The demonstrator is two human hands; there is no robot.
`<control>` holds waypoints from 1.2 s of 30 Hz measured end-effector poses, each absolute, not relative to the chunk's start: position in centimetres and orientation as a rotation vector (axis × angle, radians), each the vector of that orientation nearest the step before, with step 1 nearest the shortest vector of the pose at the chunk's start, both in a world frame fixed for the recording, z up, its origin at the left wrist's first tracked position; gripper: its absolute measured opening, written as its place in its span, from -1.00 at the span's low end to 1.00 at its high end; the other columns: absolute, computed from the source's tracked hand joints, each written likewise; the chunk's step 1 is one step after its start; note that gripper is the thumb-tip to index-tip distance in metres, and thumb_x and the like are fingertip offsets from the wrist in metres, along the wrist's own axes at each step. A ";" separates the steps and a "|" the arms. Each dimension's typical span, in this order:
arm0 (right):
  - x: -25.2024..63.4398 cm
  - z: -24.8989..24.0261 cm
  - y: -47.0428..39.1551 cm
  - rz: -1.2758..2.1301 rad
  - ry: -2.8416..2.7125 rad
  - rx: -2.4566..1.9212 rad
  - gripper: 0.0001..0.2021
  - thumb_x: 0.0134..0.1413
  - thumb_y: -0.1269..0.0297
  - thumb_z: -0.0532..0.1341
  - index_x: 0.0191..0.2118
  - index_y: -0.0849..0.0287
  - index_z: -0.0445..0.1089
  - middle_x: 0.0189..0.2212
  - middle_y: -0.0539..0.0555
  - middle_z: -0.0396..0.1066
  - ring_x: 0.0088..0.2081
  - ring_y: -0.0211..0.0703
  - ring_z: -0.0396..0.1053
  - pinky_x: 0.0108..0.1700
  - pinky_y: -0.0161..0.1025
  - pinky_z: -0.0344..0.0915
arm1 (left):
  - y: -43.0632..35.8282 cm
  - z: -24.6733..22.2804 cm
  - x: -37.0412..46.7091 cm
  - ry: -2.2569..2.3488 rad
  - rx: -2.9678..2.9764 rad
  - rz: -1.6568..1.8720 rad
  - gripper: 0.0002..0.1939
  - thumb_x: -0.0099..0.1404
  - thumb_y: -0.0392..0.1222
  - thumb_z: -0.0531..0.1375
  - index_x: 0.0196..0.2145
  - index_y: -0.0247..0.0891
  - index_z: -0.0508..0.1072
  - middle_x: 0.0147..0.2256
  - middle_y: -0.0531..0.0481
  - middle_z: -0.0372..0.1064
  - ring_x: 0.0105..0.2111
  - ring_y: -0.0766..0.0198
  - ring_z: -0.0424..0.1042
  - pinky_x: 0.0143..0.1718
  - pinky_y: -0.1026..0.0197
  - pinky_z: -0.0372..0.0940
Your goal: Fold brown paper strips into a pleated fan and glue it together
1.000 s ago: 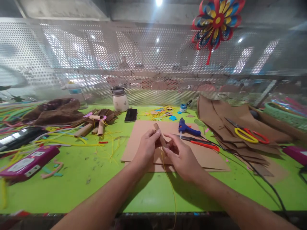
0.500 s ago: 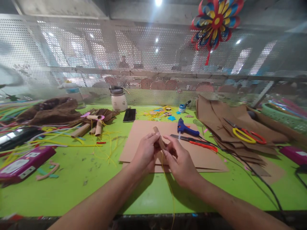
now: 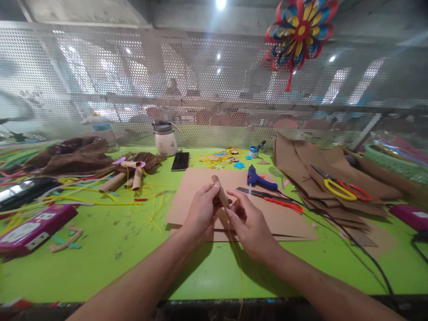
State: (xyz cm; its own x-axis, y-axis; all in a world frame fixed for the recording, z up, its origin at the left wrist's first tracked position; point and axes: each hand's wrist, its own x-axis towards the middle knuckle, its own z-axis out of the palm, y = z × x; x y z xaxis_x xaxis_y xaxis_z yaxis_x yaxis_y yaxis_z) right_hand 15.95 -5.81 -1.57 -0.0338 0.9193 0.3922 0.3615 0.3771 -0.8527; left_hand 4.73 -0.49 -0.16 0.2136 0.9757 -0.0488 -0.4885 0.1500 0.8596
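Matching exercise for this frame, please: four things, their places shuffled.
1. slim brown paper roll
2. thin yellow string
3. black rectangular phone
4. metal scissors with yellow and red handles

A. hanging past the green table's near edge
B. on the brown paper pile
C. held between left hand and right hand
D. beside the pale, dark-topped jug

Pairs: 1-C, 2-A, 3-D, 4-B

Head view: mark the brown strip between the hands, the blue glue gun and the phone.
Brown strip [image 3: 223, 196], head view: on its visible middle.
Blue glue gun [image 3: 258, 179], head view: on its body.
Phone [image 3: 180, 161], head view: on its dark screen.
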 end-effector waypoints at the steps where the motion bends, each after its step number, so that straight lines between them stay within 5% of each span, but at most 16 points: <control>1: 15.9 -1.6 -5.8 0.688 -1.600 -1.164 -0.64 0.12 0.37 0.07 0.07 0.22 0.18 -0.47 -0.01 0.27 -0.45 -0.26 0.26 -0.38 -0.31 0.26 | -0.5 -0.2 4.7 0.739 0.833 1.206 -0.78 0.13 -0.13 0.20 -0.50 -0.30 0.25 -0.60 0.05 0.27 -0.57 0.31 0.32 -0.53 0.29 0.22; 36: 15.9 -1.6 -6.5 0.549 -1.688 -1.118 -0.60 0.12 0.42 0.05 0.10 0.18 0.17 -0.29 0.10 0.34 -0.28 -0.16 0.30 -0.20 -0.19 0.29 | -0.1 -0.8 4.9 0.709 0.781 1.238 -0.81 0.12 -0.16 0.21 -0.52 -0.31 0.30 -0.59 0.08 0.20 -0.57 0.37 0.25 -0.52 0.31 0.20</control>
State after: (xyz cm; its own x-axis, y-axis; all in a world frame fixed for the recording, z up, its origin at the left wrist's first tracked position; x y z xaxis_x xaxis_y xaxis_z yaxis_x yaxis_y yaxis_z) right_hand 15.92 -6.47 -1.59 -0.0763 0.8705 0.4861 0.4183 0.4705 -0.7770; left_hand 4.87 -0.14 -0.77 0.1878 0.9810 -0.0492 -0.5390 0.1448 0.8297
